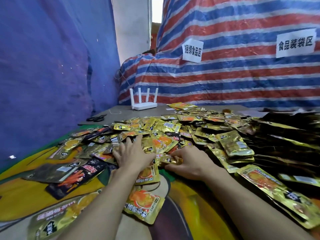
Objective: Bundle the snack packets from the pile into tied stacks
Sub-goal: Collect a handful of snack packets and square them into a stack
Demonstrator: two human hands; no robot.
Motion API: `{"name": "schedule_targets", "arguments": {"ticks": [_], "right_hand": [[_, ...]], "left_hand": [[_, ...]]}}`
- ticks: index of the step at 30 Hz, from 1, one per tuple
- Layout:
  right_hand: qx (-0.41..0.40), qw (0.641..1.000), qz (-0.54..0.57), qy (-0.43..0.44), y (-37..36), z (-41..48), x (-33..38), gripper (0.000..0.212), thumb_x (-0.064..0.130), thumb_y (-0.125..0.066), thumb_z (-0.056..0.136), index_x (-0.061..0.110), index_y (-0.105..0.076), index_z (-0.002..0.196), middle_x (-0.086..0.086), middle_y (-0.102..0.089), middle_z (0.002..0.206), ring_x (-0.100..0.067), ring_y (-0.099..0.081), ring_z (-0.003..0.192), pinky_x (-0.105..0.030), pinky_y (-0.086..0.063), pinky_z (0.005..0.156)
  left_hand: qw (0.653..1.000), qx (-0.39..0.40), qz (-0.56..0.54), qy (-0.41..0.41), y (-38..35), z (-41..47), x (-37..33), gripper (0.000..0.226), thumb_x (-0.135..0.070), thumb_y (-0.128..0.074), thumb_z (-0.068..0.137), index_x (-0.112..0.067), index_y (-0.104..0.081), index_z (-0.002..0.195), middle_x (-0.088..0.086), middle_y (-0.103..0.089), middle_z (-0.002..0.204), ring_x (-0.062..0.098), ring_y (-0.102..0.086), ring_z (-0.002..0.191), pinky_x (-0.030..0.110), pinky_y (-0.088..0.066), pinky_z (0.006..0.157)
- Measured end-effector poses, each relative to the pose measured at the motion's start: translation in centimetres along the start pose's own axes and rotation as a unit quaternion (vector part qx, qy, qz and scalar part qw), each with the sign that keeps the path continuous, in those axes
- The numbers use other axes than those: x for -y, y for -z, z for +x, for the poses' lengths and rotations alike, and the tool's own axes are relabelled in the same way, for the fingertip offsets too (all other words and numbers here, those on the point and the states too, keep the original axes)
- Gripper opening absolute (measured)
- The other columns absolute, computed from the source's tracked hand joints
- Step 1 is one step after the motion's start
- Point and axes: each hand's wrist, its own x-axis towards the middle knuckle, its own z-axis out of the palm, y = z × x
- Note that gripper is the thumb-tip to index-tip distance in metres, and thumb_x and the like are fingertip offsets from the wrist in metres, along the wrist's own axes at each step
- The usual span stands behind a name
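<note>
A big pile of gold snack packets [181, 129] covers the table in front of me. My left hand [133, 153] lies flat on the pile's near edge, fingers spread and straight over several packets. My right hand [187, 161] sits just right of it, fingers curled, pinching a small gold packet [170, 160]. Loose gold packets [143, 207] lie between my forearms. A neat stack of gold packets [235, 146] rests on the pile to the right. Black packets [78, 177] lie at the near left.
Black scissors [97, 118] and a white router [144, 101] sit at the table's far left. A blue tarp hangs on the left, a striped tarp [225, 75] with two paper signs behind. Dark packets [290, 135] heap up at the far right.
</note>
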Motion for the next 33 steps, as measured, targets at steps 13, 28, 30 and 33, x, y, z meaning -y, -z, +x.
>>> {"name": "schedule_targets", "arguments": {"ticks": [13, 28, 30, 33], "right_hand": [[0.014, 0.978, 0.155, -0.14, 0.8, -0.1, 2.0, 0.076, 0.063, -0.092, 0.05, 0.02, -0.05, 0.097, 0.005, -0.061, 0.094, -0.019, -0.062, 0.092, -0.038, -0.056, 0.079], [-0.087, 0.894, 0.381, -0.218, 1.1, -0.1, 0.8, 0.052, 0.047, -0.04, 0.106, 0.008, -0.04, 0.071, -0.01, -0.038, 0.068, -0.023, -0.04, 0.061, -0.035, -0.033, 0.061], [-0.085, 0.867, 0.426, -0.246, 0.7, 0.2, 0.8, 0.04, 0.038, -0.037, 0.107, 0.007, -0.047, 0.084, -0.012, -0.046, 0.08, -0.024, -0.047, 0.072, -0.036, -0.037, 0.068], [-0.086, 0.824, 0.487, -0.276, 0.1, 0.3, 1.4, 0.031, 0.038, -0.041, 0.104, 0.009, -0.051, 0.111, -0.011, -0.062, 0.101, -0.025, -0.062, 0.089, -0.038, -0.05, 0.078]], "left_hand": [[0.981, -0.151, -0.031, -0.116, 0.1, -1.6, -0.7, 0.027, -0.01, -0.04, 0.104, -0.008, -0.051, 0.127, 0.01, -0.068, 0.097, 0.032, -0.065, 0.087, 0.037, -0.043, 0.065], [0.754, -0.266, -0.599, 0.038, 2.9, -1.6, -2.2, 0.046, 0.01, -0.053, 0.088, -0.024, -0.056, 0.119, -0.017, -0.051, 0.096, -0.019, -0.052, 0.055, 0.007, -0.041, 0.043], [0.692, -0.182, -0.695, 0.069, 2.8, -1.9, -3.0, 0.046, 0.01, -0.051, 0.09, -0.023, -0.057, 0.122, 0.001, -0.059, 0.102, -0.004, -0.056, 0.059, 0.022, -0.057, 0.054], [0.694, -0.096, -0.709, 0.077, 1.9, -2.8, -4.0, 0.048, 0.009, -0.047, 0.093, -0.02, -0.055, 0.13, 0.015, -0.062, 0.12, 0.023, -0.057, 0.088, 0.038, -0.061, 0.064]]}}
